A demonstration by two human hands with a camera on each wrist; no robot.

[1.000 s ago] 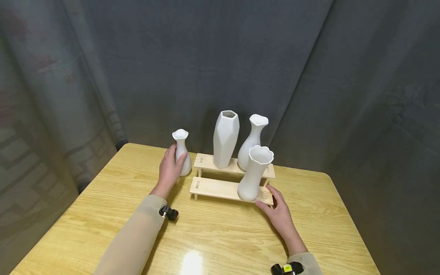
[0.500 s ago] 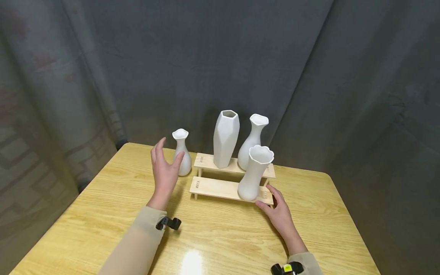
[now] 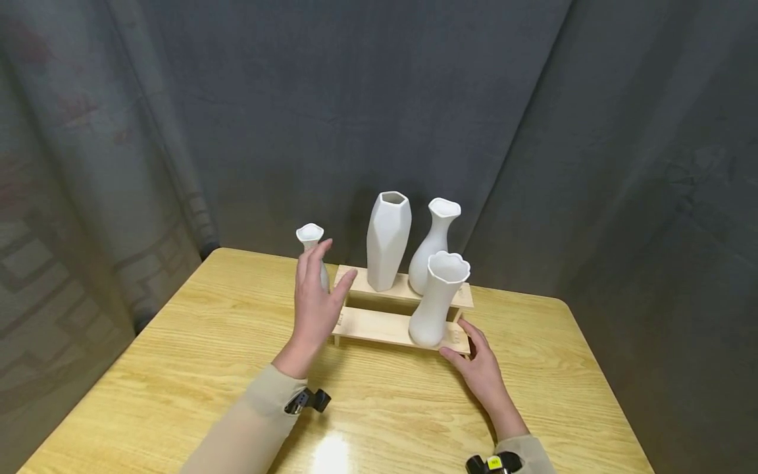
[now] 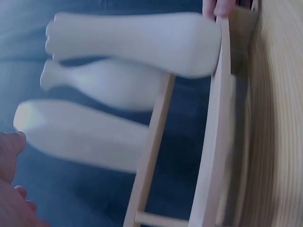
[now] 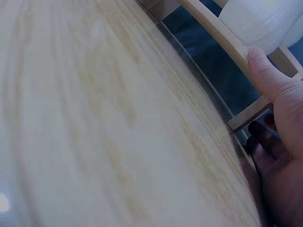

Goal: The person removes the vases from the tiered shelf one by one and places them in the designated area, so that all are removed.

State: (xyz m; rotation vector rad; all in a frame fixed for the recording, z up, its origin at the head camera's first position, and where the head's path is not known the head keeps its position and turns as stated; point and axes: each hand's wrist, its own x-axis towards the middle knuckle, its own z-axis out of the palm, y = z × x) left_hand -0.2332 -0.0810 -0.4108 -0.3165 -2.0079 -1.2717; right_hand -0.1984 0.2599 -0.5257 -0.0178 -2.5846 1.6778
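Note:
My left hand [image 3: 316,306] is held up, fingers spread and nothing in them, overlapping a small white vase [image 3: 310,234] that stands on the table left of a two-tier wooden stand [image 3: 373,325]. The lower part of that vase is hidden behind the hand. My right hand [image 3: 481,368] grips the stand's right end, the thumb [image 5: 265,71] on the lower shelf's front edge and the fingers round the end. On the upper shelf stand a faceted vase [image 3: 387,243] and a narrow-necked vase [image 3: 435,247]. A scalloped-rim vase [image 3: 437,306] sits on the lower shelf's right part.
The wooden table [image 3: 379,408] has its far edge close behind the stand. Dark grey curtains [image 3: 355,118] hang at the back and sides. Each wrist carries a small black camera, such as the left wrist camera [image 3: 308,400].
My left hand has let go of the small vase, drawn back from it, then moved right in front of it toward the stand. The right hand keeps its hold.

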